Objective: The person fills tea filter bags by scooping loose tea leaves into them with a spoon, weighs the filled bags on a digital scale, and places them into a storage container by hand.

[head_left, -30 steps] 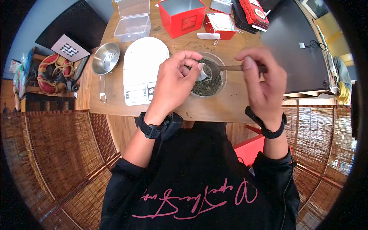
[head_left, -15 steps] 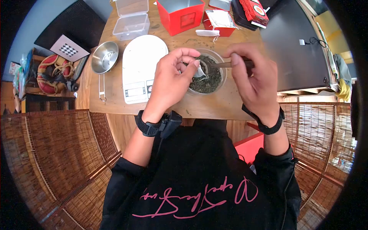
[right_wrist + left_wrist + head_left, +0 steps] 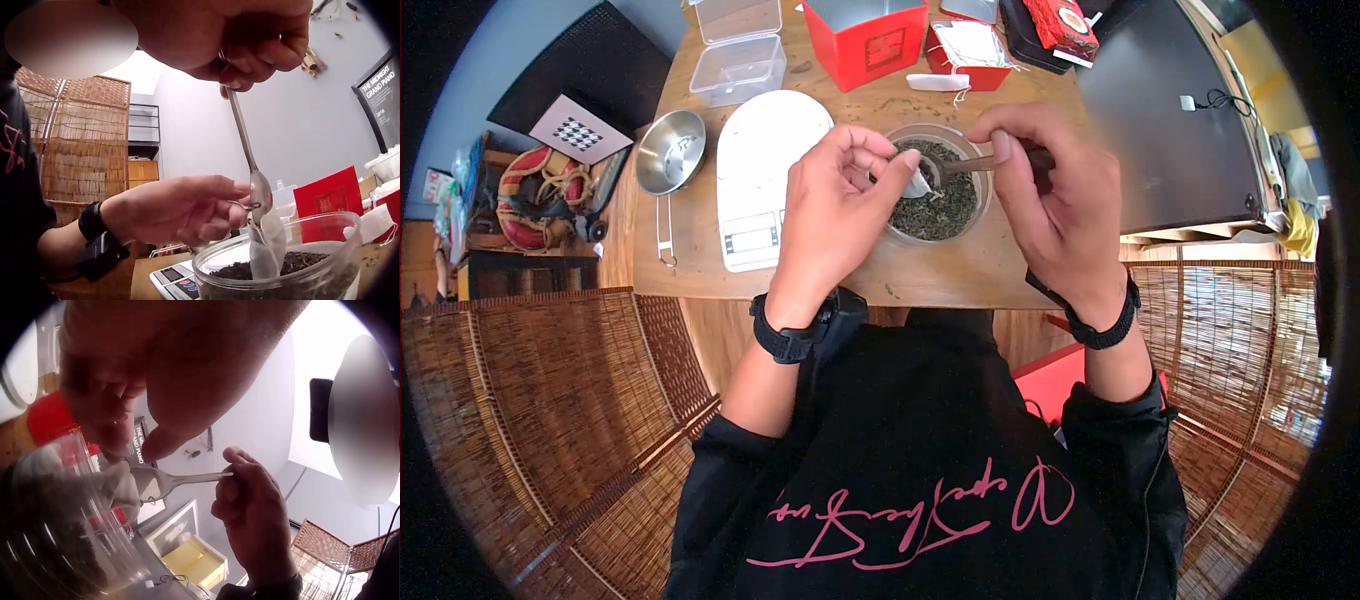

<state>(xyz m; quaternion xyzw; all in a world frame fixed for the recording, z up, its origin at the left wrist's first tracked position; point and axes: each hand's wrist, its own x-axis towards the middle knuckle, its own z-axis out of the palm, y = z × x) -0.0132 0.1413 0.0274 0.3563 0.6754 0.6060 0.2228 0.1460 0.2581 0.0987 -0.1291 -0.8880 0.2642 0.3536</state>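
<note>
Head view: my left hand [image 3: 832, 210] pinches the upper edge of a small white pouch [image 3: 265, 247], fingers bent, tips close together; my right hand [image 3: 1062, 195] has its fingers curled round the handle of a metal spoon [image 3: 261, 187]. Pouch hangs at the mouth of a clear tub [image 3: 350, 253] of dark dried leaves [image 3: 950, 212], spoon's bowl at the pouch's top — right wrist view shows that best. Whether the pouch's bottom touches the leaves, can't tell. Handling, my guess: pouch is very light, soft and limp, thin enough to tear or crumple, so best held gently by its top edge, sides left free. Spoon looks stiff and smooth, could turn in the fingers; well back on the handle is the place to grip. Leaves likely light, dry, easily spilled. Tub stands on the wooden surface [image 3: 990, 275] — white scale [image 3: 768, 135] near it, on my left.
</note>
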